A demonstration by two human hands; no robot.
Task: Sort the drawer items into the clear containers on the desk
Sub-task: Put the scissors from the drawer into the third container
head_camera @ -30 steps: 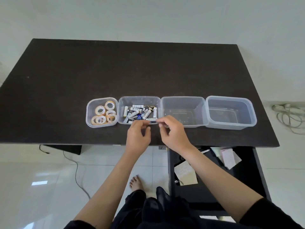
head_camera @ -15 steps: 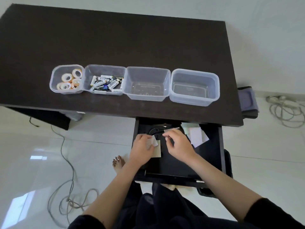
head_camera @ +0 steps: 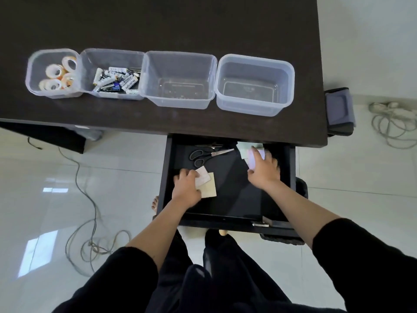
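The open drawer (head_camera: 228, 213) sits under the desk's front edge. In it my left hand (head_camera: 186, 187) grips a white sticky-note pad (head_camera: 203, 177) lying on a yellow pad (head_camera: 209, 189). At the drawer's back right my right hand (head_camera: 264, 169) is on a blurred pile of pastel notes (head_camera: 244, 148), with a lilac pad (head_camera: 251, 162) between thumb and index finger. Black-handled scissors (head_camera: 202, 155) lie at the back left. Four clear containers stand in a row on the desk: tape rolls (head_camera: 56, 74), batteries (head_camera: 114, 81), and two empty ones (head_camera: 180, 101) (head_camera: 252, 108).
The dark desk (head_camera: 158, 23) stretches behind the containers. A grey cable (head_camera: 90, 224) coils on the white floor to the left and a white cable bundle (head_camera: 394, 123) lies to the right. A dark pouch (head_camera: 339, 111) hangs at the desk's right edge.
Both hands left the battery container and dropped into the drawer. My left hand took the white pad; my right hand moved from the drawer's middle to the pastel notes at the back right.
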